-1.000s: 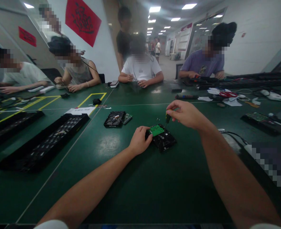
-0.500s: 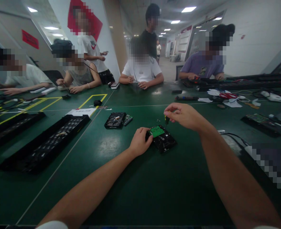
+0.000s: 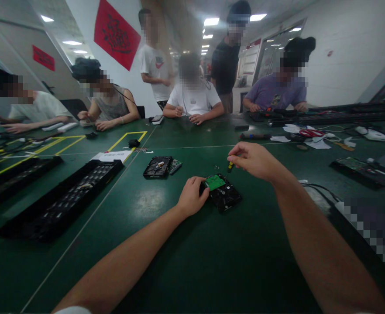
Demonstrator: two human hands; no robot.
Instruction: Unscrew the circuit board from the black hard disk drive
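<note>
On the green table lies a hard drive (image 3: pixel 227 197), black, with a green circuit board (image 3: pixel 214 181) on its upper left part. My left hand (image 3: pixel 193 195) grips the drive's left edge, thumb near the board and fingers round the far corner. Between the fingertips of my right hand (image 3: pixel 249 159) is a small yellow-and-black screwdriver (image 3: pixel 230 166), its shaft pointing down towards the drive's far edge. Whether the tip touches a screw is too small to tell. A few tiny screws (image 3: pixel 216 167) lie on the table just beyond the drive.
A second black drive (image 3: pixel 158 167) and a loose circuit board (image 3: pixel 175 165) lie to the left. Long black trays (image 3: pixel 64 198) stand further left. At right are cables (image 3: pixel 313 131) and a black device with a circuit board (image 3: pixel 359 171). Several people sit or stand across the table (image 3: pixel 166 261).
My right hand has shifted slightly, and the screwdriver tilts a little differently above the drive. My left hand keeps its hold. Behind the seated people, two standing persons have moved to the right.
</note>
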